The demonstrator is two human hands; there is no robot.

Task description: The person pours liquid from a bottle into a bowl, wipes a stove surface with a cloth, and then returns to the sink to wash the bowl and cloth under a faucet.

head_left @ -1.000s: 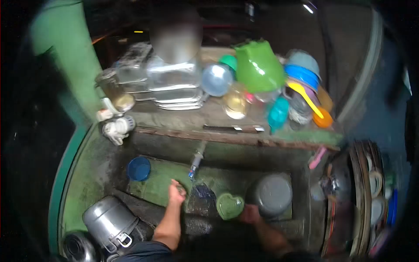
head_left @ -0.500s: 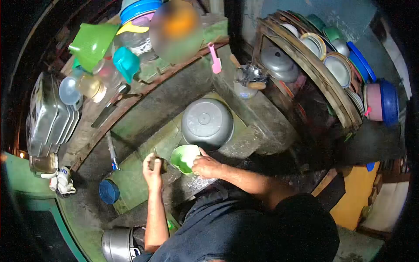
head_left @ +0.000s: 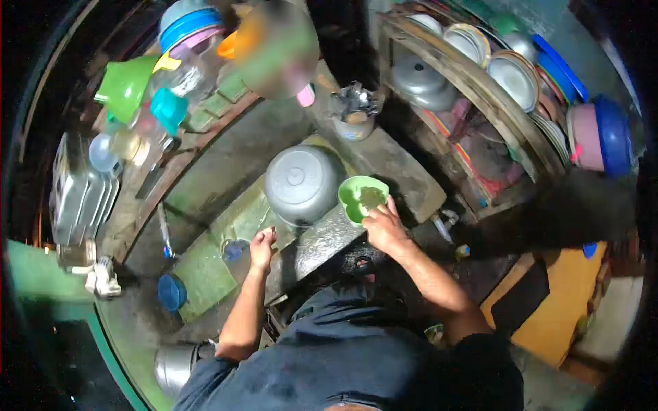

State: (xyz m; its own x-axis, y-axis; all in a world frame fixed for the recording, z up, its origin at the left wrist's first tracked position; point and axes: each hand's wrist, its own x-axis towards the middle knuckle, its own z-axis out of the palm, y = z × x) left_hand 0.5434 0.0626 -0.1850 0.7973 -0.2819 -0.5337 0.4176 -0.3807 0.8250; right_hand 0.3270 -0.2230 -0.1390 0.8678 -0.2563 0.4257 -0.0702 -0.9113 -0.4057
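Observation:
My right hand (head_left: 385,227) grips the near rim of a light green bowl (head_left: 349,194), held tilted to the right of the metal pot. A dull grey-green patch shows inside the bowl; what it is I cannot make out. My left hand (head_left: 262,248) is closed, fingers curled, above the wet ledge; whatever may be in it is hidden. Between and beyond the hands a large grey metal pot (head_left: 301,181) stands upside down on the wet green basin floor.
A blue tub (head_left: 171,292) lies at lower left. Utensils stand in a holder (head_left: 355,127) on the concrete ledge. Plastic ware crowds the left shelf (head_left: 154,198), and a wooden rack (head_left: 473,89) holds plates at right. A steel pot (head_left: 175,370) sits near my left elbow.
The green bowl has moved right and away from my left hand, still in my right hand. My left hand has shifted slightly right, and the dark thing by its fingers no longer shows.

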